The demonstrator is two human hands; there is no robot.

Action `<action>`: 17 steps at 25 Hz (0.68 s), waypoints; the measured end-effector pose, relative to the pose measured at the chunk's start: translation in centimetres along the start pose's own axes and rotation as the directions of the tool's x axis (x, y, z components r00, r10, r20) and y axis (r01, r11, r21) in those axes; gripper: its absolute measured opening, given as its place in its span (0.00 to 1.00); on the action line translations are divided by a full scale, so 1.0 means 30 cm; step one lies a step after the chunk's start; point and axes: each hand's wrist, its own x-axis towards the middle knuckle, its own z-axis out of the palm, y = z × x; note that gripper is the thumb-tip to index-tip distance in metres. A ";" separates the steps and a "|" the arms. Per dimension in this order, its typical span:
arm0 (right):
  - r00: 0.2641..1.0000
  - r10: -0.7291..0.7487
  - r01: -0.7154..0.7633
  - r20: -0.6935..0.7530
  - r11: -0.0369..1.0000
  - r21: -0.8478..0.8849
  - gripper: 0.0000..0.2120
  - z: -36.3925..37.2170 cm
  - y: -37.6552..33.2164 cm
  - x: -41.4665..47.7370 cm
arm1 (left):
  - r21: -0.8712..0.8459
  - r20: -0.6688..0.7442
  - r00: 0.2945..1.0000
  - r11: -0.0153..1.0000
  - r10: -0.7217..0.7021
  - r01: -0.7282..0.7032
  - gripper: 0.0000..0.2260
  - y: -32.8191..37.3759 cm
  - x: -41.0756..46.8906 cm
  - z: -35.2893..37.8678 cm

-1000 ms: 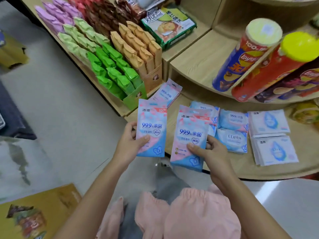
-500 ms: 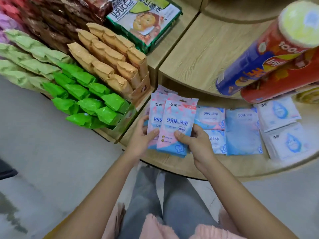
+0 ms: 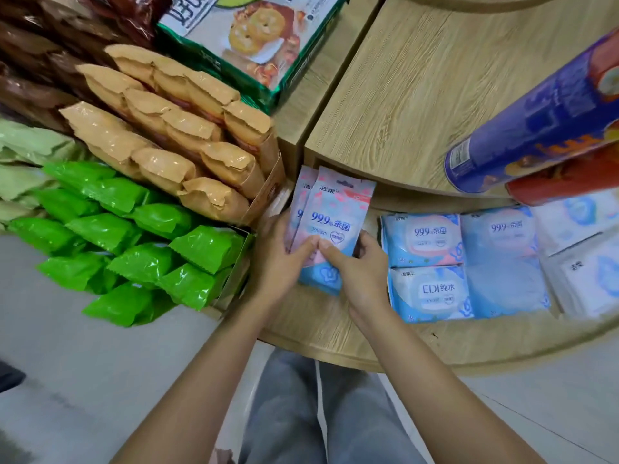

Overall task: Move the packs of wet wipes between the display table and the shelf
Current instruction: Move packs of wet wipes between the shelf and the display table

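Note:
Two pink-and-blue packs of wet wipes (image 3: 335, 216) lie overlapped at the left end of the round wooden display table (image 3: 351, 343), their tops reaching under the upper tier. My left hand (image 3: 279, 256) grips their left edge, thumb on top. My right hand (image 3: 358, 269) holds the front pack from the right, its thumb meeting the left thumb. Just to the right lie blue wipe packs (image 3: 423, 236), an "EDI" pack (image 3: 432, 293) and a larger blue pack (image 3: 502, 262).
White wipe packs (image 3: 589, 279) lie at the far right. Blue and red chip cans (image 3: 542, 128) lie on the upper tier (image 3: 402, 95). On the shelf to the left stand boxes of green (image 3: 140, 249) and tan (image 3: 174, 135) snack packets and a biscuit bag (image 3: 248, 35).
Both hands have carried the two packs together and forward, from apart in the air down to the left end of the table. The camera has leaned in closer.

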 end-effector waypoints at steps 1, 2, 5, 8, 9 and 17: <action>1.000 -0.013 0.013 -0.002 1.000 -0.025 0.17 0.005 0.002 0.005 | -0.011 -0.013 1.000 1.000 0.002 -0.002 0.26 0.006 0.001 0.002; 1.000 -0.018 0.018 0.008 0.999 -0.030 0.18 0.007 0.002 0.010 | -0.030 -0.013 1.000 1.000 -0.001 0.000 0.25 0.009 0.000 0.005; 0.998 -0.039 0.044 0.056 0.995 -0.089 0.18 -0.004 0.009 0.008 | -0.155 0.038 0.999 0.987 -0.029 0.035 0.22 -0.019 -0.018 0.016; 0.996 -0.052 0.063 0.072 0.986 -0.155 0.14 0.013 0.010 -0.003 | -0.205 0.071 0.990 0.970 -0.120 0.133 0.23 -0.030 -0.015 0.022; 0.997 -0.052 0.061 0.059 0.985 -0.163 0.13 0.020 0.009 -0.007 | -0.181 0.071 0.988 0.972 -0.138 0.149 0.24 -0.024 -0.014 0.020; 0.998 -0.068 0.065 -0.001 0.961 -0.268 0.12 0.017 0.010 -0.024 | -0.021 0.083 0.995 0.998 -0.056 0.058 0.14 -0.031 -0.024 0.002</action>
